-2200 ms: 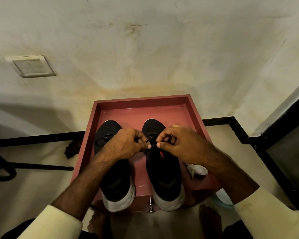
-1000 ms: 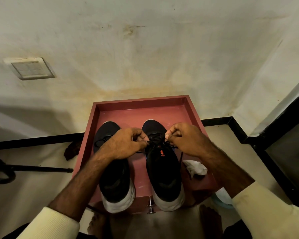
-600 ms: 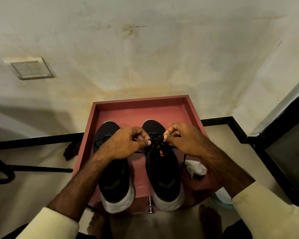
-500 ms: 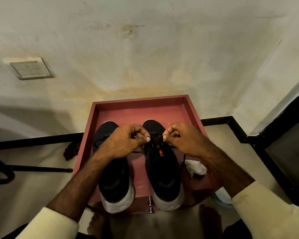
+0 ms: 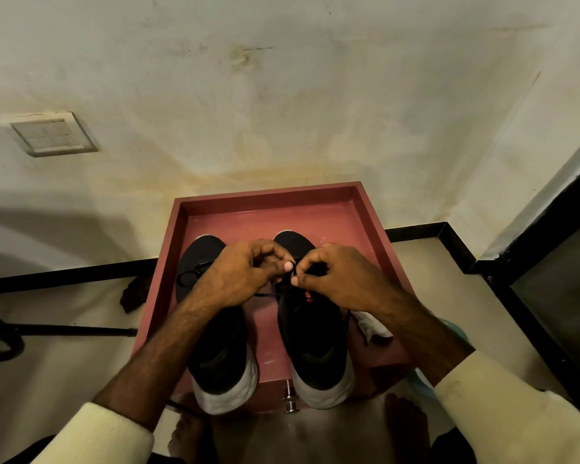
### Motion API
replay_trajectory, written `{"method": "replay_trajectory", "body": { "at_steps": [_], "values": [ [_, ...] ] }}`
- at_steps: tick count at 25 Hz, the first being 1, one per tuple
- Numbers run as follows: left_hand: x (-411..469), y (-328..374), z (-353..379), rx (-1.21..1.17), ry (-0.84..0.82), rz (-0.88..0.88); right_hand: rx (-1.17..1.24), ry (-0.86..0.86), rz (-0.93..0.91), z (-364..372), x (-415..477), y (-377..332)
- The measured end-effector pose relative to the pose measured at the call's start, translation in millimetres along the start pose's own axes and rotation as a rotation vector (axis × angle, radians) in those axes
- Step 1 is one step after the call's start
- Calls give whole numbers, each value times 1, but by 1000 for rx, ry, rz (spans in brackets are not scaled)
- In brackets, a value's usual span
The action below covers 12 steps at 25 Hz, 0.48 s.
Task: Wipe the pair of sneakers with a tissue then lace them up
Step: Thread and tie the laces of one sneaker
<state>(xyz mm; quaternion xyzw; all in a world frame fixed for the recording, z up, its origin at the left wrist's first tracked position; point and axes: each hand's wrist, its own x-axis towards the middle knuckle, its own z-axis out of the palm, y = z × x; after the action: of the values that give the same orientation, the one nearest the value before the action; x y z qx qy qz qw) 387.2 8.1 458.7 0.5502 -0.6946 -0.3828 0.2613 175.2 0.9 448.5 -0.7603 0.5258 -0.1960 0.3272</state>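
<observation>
Both hands, left hand (image 5: 240,279) and right hand (image 5: 340,279), have curled fingers (image 5: 287,266) pinching the black lace (image 5: 283,286) above the right sneaker (image 5: 312,333).

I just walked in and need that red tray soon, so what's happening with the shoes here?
A person is lacing a pair of black sneakers that sit side by side in the red tray. The left hand and the right hand both pinch the black lace over the sneaker on the right. The sneaker on the left is untouched, with lace loops showing towards its far end. A crumpled white tissue lies in the tray, right of both.
</observation>
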Motion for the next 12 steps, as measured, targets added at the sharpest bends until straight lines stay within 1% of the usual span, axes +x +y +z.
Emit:
{"method": "replay_trajectory", "body": {
  "at_steps": [2, 4, 8, 12],
  "values": [
    [0, -1, 0, 3, -5, -30, 12, 24, 29, 2, 2, 3],
    [-1, -4, -3, 72, -28, -79, 24, 26, 64, 3, 4, 5],
    [-5, -8, -7, 227, -167, -152, 45, 31, 112, 4, 4, 6],
    [-3, -6, -1, 251, -144, -131, 60, 28, 126, 4, 4, 3]
  ]
}}
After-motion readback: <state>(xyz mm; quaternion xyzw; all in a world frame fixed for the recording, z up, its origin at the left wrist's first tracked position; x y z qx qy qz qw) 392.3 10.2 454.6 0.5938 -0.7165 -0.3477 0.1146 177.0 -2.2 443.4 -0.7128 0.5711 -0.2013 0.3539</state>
